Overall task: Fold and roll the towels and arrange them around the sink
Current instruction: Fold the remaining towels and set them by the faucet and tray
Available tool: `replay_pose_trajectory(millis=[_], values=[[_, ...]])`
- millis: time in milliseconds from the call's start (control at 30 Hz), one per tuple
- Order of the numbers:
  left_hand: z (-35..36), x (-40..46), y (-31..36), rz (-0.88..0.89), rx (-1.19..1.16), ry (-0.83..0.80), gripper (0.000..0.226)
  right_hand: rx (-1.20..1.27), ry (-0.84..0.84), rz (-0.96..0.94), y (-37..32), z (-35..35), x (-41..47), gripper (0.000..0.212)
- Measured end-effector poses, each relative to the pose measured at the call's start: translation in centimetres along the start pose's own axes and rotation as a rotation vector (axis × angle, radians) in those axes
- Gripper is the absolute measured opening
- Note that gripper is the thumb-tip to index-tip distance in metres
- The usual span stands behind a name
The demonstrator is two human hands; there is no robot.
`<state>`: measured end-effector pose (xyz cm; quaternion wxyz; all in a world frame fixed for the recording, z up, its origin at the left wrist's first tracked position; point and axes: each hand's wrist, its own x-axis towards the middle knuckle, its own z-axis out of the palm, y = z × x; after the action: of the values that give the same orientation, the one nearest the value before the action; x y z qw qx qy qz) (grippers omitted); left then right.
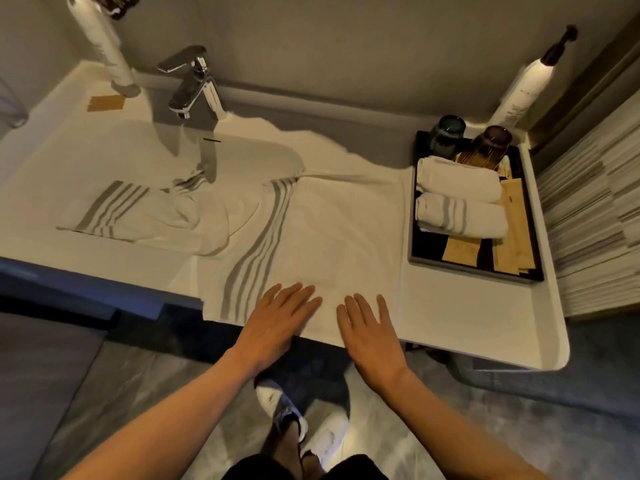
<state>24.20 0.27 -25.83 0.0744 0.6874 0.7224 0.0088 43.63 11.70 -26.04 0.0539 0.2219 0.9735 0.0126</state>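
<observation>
A white towel with grey stripes (332, 233) lies spread flat on the white counter, right of the sink (104, 161). My left hand (280, 320) and my right hand (367, 327) rest palm-down, fingers apart, on its near edge at the counter's front. A second striped towel (166, 209) lies crumpled across the sink basin under the chrome faucet (194, 84). Two rolled towels (460, 199) lie side by side in a black tray (433, 251) at the right.
The tray also holds two dark cups (491, 140) and tan paper packets (512, 230). Pump bottles stand at the back left (104, 43) and back right (523, 91). A tan card (105, 103) lies by the faucet. Bare counter (467, 313) lies right of my hands.
</observation>
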Motion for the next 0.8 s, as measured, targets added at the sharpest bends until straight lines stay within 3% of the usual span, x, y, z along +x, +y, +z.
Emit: replay_pose_trajectory(millis=[200,300,367,500,567,667,733,800], values=[[-0.9,-2.9,-1.9,0.031,-0.115,0.113,0.063,0.140,-0.019,-0.027,1.1,-0.5,-1.6,0.081],[-2.0,-5.5,-4.0,-0.090,-0.131,0.104,0.053,0.320,0.000,-0.022,1.7,-1.1,-3.8,0.055],[-3.4,-6.9,-4.8,-0.097,-0.138,0.017,0.042,0.464,-0.019,0.025,2.2,-3.1,-4.5,0.033],[-7.2,-6.9,-4.6,-0.016,-0.204,-0.254,0.015,0.683,-0.397,0.084,5.3,-6.4,-2.9,0.016],[-9.6,-5.0,-4.6,-0.081,-0.283,-0.268,0.005,0.788,-0.370,0.193,7.1,-7.2,-1.0,0.017],[-12.3,-0.4,-6.4,-0.259,-0.356,-0.190,0.012,0.838,-0.266,0.380,9.7,-8.7,2.6,0.027],[-13.3,3.3,-8.8,-0.228,-0.279,-0.102,0.015,0.828,-0.188,0.434,11.1,-10.1,5.1,0.011],[-13.8,6.4,-11.1,-0.198,-0.282,-0.067,0.017,0.842,-0.108,0.495,11.9,-11.2,7.2,0.018]])
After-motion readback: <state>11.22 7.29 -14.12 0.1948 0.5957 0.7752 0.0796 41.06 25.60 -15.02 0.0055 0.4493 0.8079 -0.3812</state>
